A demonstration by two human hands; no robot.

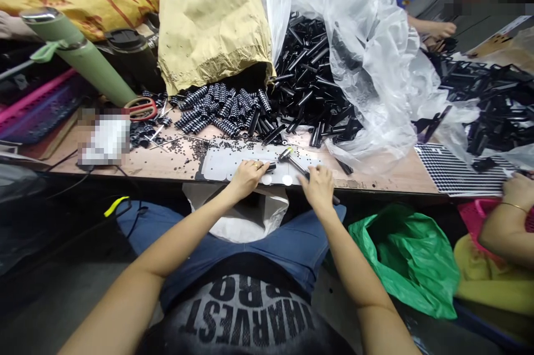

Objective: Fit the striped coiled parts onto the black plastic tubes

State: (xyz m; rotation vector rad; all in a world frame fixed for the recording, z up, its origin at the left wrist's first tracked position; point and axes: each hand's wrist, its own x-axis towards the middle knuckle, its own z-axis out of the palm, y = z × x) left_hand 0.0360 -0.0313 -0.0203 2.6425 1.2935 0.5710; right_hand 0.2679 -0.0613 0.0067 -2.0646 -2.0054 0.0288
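Note:
My left hand [249,177], a ring on one finger, is closed on a short black tube [271,167] at the front edge of the bench, over a whitish sheet [221,161]. Most of the tube is hidden by the fingers. In my right hand [319,185] is a hammer [297,165], gripped by its handle. The hammer's head points away to the left, just above the sheet and apart from the tube. Behind my hands lie a pile of ridged black tubes [233,105] and a heap of smooth black plastic pieces [306,74].
A yellow sack [212,21] and a clear plastic bag [371,49] stand behind the piles. Red-handled scissors [142,109] and a green flask [89,63] are at left. An open white bag [246,218] sits between my knees. A co-worker's arm [511,216] is at right, beside a green bag [411,260].

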